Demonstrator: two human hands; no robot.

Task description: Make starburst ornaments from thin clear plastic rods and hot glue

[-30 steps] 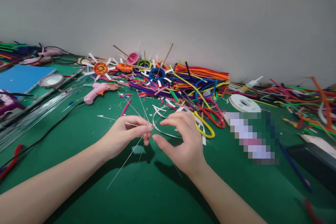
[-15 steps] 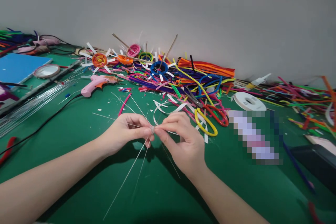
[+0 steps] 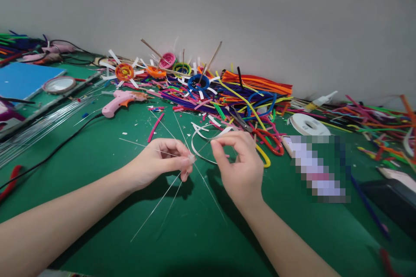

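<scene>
My left hand [image 3: 172,158] is closed in a pinch on the pale, glue-like hub [image 3: 192,159] of a spoked bundle of thin wires. The wires [image 3: 209,188] fan out from it on several sides above the green table. To the right, my right hand [image 3: 242,162] is closed, with thumb and forefinger pressed together. A faint thin strand [image 3: 203,147] runs from the hub to those fingertips, so that hand appears to pinch the end of one wire. Behind my right hand lie scissors [image 3: 268,140] with red and yellow handles and curled white paper strips [image 3: 194,145].
A pink glue gun [image 3: 113,103] with a black cord lies at left. Pipe cleaners [image 3: 256,84] and small coiled flower-like pieces [image 3: 125,71] pile along the wall. A white ribbon spool [image 3: 308,125], a phone-like blurred object [image 3: 320,169], and a bundle of clear wires [image 3: 42,125] flank the work area.
My right hand has drawn back from the hub to the right, fingertips still pinched. My left hand keeps hold of the hub, shifted slightly right, and the wires have tilted a little.
</scene>
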